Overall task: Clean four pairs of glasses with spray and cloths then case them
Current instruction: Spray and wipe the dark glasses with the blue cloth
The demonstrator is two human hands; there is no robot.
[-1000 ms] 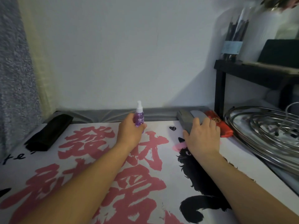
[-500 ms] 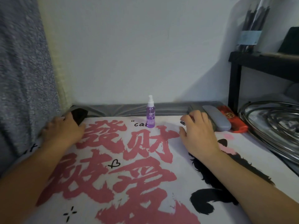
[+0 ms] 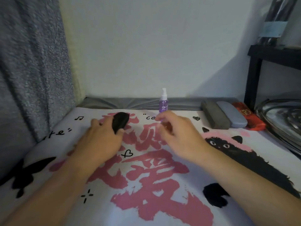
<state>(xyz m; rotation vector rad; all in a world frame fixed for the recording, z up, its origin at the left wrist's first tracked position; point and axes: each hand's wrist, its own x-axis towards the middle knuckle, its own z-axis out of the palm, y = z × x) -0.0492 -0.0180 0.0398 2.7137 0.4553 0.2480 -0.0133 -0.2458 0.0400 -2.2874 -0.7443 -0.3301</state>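
My left hand (image 3: pixel 101 141) grips a black glasses case (image 3: pixel 120 122) and holds it over the middle of the printed mat. My right hand (image 3: pixel 177 136) hovers just right of the case with loosely curled fingers and holds nothing. A small purple spray bottle (image 3: pixel 163 101) stands upright at the mat's far edge, behind my right hand. Three more cases lie side by side at the far right: a dark grey case (image 3: pixel 215 117), a light grey case (image 3: pixel 232 115) and a red case (image 3: pixel 249 118).
A white mat (image 3: pixel 146 201) with pink characters and a black cat print covers the table. A grey curtain (image 3: pixel 29 79) hangs at the left. A black shelf (image 3: pixel 254 75) and a round metal rack (image 3: pixel 283 118) stand at the right. The wall is close behind.
My left hand has taken the black case from the far left and brought it toward the centre. My right hand has left the grey cases and moved left toward it.
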